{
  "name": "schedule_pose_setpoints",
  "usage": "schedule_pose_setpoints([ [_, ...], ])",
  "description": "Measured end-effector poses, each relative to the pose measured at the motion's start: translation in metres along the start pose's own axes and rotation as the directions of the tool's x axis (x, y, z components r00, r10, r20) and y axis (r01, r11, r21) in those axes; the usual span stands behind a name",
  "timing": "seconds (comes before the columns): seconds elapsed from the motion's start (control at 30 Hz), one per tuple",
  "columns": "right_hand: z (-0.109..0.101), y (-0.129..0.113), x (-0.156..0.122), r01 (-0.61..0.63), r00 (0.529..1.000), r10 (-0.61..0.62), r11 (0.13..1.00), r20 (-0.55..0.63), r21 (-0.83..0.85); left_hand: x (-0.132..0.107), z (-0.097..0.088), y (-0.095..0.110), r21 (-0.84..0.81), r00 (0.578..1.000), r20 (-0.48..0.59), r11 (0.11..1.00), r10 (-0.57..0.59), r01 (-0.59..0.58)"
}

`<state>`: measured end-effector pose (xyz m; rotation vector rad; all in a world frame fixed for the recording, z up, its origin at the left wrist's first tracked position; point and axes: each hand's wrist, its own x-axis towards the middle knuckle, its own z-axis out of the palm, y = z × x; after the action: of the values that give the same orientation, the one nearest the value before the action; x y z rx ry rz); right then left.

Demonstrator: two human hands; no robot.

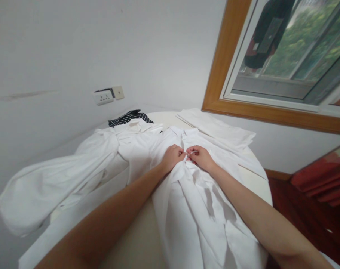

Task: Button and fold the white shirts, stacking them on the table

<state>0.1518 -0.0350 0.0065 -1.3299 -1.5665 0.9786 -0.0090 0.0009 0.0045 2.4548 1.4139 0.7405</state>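
A white garment point(183, 209) lies rumpled over the table, its lower part hanging toward me in loose folds. My left hand point(173, 156) pinches the edge of its front opening. Close beside it, my right hand point(200, 156) has thumb and fingers closed on the facing edge of the same garment. The fingertips of both hands almost meet at the opening. Whatever small detail sits between them, such as a button, is too small to make out. A second white garment point(97, 153) with a long, puffed sleeve is spread to the left.
A pale round table point(256, 179) carries the clothes. Folded white cloth point(220, 129) lies at the back right, and a black striped cloth point(130, 117) at the back left. Behind are a wall socket point(104, 97) and a wood-framed window point(214, 89). Red fabric point(321, 175) shows at right.
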Motion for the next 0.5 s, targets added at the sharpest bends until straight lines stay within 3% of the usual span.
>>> schedule_pose_setpoints([
  [0.5, -0.0031, 0.002, -0.0001, -0.008, 0.998, 0.006, 1.0, 0.058, 0.029, -0.0011, 0.0027, -0.0017, -0.032, 0.999, -0.038, 0.999, -0.018, 0.016],
])
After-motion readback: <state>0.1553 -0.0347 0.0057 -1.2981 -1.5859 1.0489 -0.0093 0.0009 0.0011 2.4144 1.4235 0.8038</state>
